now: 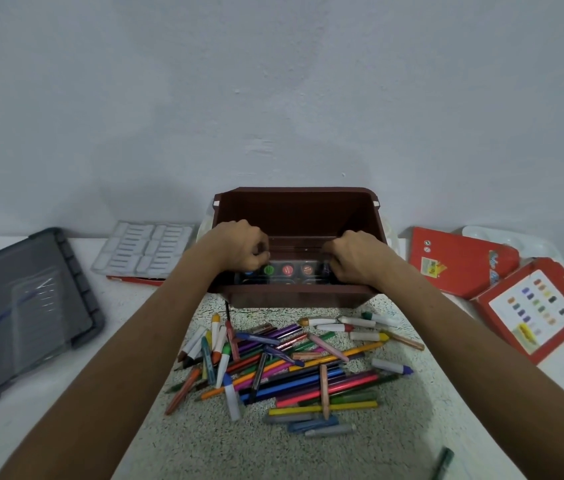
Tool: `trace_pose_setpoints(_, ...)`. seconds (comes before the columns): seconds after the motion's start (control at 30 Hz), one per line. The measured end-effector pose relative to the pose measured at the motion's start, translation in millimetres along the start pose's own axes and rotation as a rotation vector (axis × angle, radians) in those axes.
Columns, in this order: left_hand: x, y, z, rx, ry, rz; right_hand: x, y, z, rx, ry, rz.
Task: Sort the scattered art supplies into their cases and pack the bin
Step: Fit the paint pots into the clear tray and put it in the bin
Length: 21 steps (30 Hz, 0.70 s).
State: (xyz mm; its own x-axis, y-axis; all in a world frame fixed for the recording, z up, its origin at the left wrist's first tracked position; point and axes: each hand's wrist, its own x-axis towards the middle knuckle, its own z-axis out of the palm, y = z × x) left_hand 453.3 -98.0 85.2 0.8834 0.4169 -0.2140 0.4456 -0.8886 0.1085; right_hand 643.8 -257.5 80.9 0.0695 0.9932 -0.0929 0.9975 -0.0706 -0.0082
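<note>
inside bin (294, 209), paint case (287, 270) lengthwise left-to-right

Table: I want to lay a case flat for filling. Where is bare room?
Bare: the white strip between the grey lid and the mat, crossed by the left forearm; the mat's near edge below the pencil pile. Crowded: mat centre under the pile, and the right side with the red cases.

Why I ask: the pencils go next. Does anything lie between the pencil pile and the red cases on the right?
Only the person's right forearm crosses that gap, with the right hand in the brown bin. No object shows on the table between the pencil pile and red cases.
</note>
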Motion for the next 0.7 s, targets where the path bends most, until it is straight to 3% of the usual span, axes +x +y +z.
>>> trace_pose_setpoints(0.23,2.8,-1.5,0.7,0.012,-0.028,0.008,-0.9,-2.1,-2.4,0.04,0.031,0.014)
trace_pose_setpoints(0.47,-19.0,4.4,-2.2,-0.099,0.404,0.066,-9.5,-6.2,-7.2,0.15,0.316,-0.058)
trace_pose_setpoints(0.7,-55.5,17.7,-4.4,-0.286,0.618,0.07,-30.4,-26.0,-26.9,0.377,0.446,-0.014)
